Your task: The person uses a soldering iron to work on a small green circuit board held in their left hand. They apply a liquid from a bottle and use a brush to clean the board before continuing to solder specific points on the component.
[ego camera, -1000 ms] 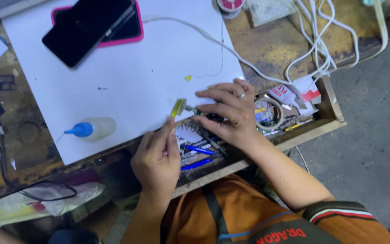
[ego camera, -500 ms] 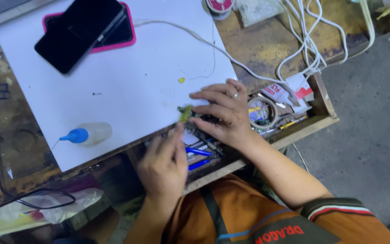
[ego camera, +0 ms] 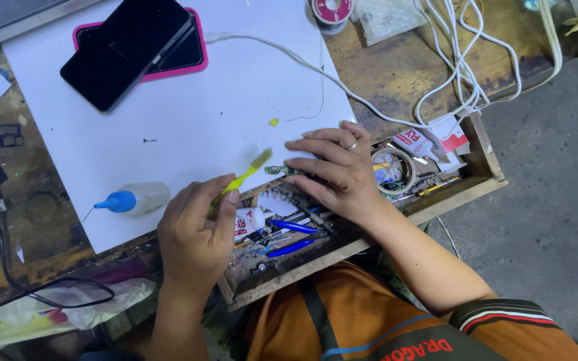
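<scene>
- The left hand (ego camera: 195, 237) is gripping a yellow toothbrush (ego camera: 242, 179), fingers clamped on its handle, bristles pointing at a small circuit board (ego camera: 277, 171).
- The right hand (ego camera: 339, 170) is pressing that board at the white sheet's (ego camera: 188, 120) edge, fingers spread flat.
- A squeeze bottle (ego camera: 135, 198) is lying just left on the desk (ego camera: 403, 73).
- An open drawer (ego camera: 486, 164) is sitting below the hands.

Two phones (ego camera: 125, 50), one toothbrush (ego camera: 243, 177), one bottle (ego camera: 135, 199)
</scene>
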